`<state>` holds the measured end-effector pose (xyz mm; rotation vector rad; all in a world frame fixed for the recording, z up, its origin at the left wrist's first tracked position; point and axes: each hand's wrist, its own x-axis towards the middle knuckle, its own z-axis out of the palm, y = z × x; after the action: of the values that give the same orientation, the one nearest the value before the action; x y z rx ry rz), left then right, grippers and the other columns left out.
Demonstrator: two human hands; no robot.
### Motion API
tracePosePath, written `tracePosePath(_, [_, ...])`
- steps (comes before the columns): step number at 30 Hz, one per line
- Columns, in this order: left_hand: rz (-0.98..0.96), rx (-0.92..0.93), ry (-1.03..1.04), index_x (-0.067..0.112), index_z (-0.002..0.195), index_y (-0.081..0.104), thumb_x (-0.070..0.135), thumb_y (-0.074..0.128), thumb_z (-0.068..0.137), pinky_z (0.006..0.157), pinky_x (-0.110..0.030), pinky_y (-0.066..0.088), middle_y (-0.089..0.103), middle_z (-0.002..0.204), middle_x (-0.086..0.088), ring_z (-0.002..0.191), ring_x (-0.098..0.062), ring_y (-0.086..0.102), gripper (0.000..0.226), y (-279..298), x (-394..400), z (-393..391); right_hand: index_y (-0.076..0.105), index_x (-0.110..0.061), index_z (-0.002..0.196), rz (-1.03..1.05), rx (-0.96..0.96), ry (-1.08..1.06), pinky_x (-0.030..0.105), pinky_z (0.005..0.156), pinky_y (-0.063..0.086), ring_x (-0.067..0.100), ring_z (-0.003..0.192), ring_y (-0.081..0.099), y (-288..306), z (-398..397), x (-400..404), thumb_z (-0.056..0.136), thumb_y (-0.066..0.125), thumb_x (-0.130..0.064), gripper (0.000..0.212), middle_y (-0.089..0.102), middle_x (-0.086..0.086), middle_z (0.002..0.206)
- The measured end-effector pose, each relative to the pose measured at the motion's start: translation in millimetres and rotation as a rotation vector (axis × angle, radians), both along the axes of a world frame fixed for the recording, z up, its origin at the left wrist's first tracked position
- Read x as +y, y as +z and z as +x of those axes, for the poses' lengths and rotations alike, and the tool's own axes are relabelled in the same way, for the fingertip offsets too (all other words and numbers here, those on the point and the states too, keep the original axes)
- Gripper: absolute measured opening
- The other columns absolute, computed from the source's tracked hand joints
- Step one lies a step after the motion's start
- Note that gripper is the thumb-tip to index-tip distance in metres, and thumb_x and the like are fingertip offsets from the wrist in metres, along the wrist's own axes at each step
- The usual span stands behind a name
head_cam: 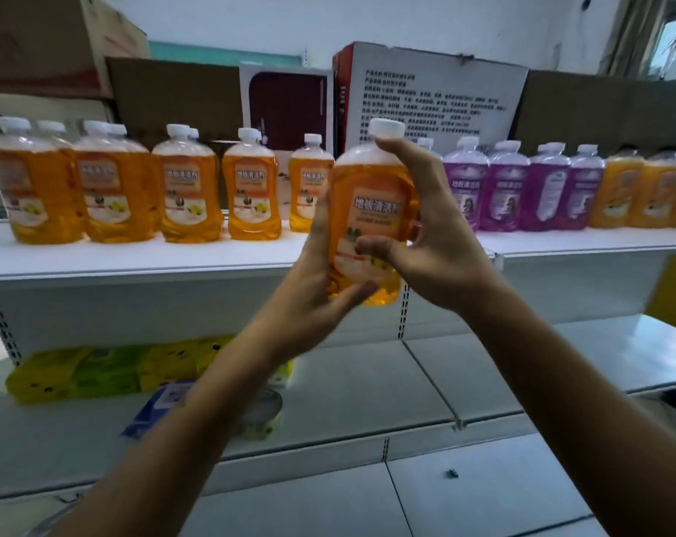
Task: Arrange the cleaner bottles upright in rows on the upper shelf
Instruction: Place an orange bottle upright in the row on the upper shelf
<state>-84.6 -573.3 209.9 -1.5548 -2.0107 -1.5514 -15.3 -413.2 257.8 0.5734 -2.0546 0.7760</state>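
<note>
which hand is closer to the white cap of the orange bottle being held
Right. The right hand has its fingertips at the neck, just under the white cap. The left hand grips low on the orange bottle, near its base.

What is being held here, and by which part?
An orange cleaner bottle with a white cap: left hand grips its lower body, right hand its side.

A shop: white retail shelving [135, 261] with rowed cleaner bottles [185, 188].

Yellow-green packs [96, 372] on lower shelf [367, 389]
</note>
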Motion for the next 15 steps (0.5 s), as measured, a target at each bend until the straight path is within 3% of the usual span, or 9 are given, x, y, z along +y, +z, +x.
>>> tracePosePath(2, [-0.011,0.024,0.031,0.034,0.149,-0.020,0.019,0.067,0.089,0.098,-0.018,0.047,0.038,0.151,-0.002,0.129,-0.007,0.050,0.107,16.4,3.3,-20.7,0.031,-0.017,0.147,0.048,0.021,-0.017,0.028,0.097,0.054,0.024,0.129,0.043,15.6,-20.2,0.4,0.078,0.078,-0.004,0.085,0.031,0.011,0.144])
tracePosePath(5, [-0.036,0.034,0.123,0.018,0.153,-0.013,0.010,0.069,0.088,0.097,-0.016,0.047,0.049,0.140,0.000,0.119,-0.002,0.054,0.105,29.0,10.0,-53.7,0.035,-0.015,0.147,0.132,0.043,-0.107,0.010,0.094,0.046,0.016,0.125,0.038,26.3,-56.4,-1.9,0.076,0.078,-0.001,0.085,0.030,0.012,0.145])
tracePosePath(8, [-0.106,-0.030,0.195,0.019,0.151,-0.008,0.010,0.068,0.088,0.095,-0.024,0.050,0.052,0.133,0.000,0.117,-0.010,0.055,0.099,28.7,12.9,-78.6,0.034,-0.020,0.147,0.176,-0.034,-0.137,0.019,0.094,0.052,0.016,0.125,0.037,23.0,-91.5,-1.0,0.078,0.078,-0.001,0.084,0.027,0.011,0.147])
tracePosePath(10, [-0.148,-0.073,0.222,0.021,0.150,-0.009,0.011,0.067,0.089,0.091,-0.020,0.046,0.046,0.137,0.002,0.120,-0.010,0.051,0.099,27.7,13.5,-89.1,0.030,-0.022,0.149,0.165,-0.104,-0.122,0.025,0.097,0.054,0.015,0.125,0.037,21.2,-108.7,3.1,0.081,0.077,-0.002,0.085,0.025,0.009,0.148])
tracePosePath(15, [-0.245,-0.108,0.310,0.022,0.151,-0.016,0.019,0.068,0.089,0.092,-0.023,0.038,0.040,0.146,-0.001,0.126,-0.014,0.047,0.104,32.8,19.7,-110.1,0.026,-0.023,0.149,0.168,-0.219,-0.118,0.007,0.079,0.049,0.015,0.116,0.041,28.9,-135.3,13.8,0.084,0.072,0.004,0.085,0.023,0.010,0.146])
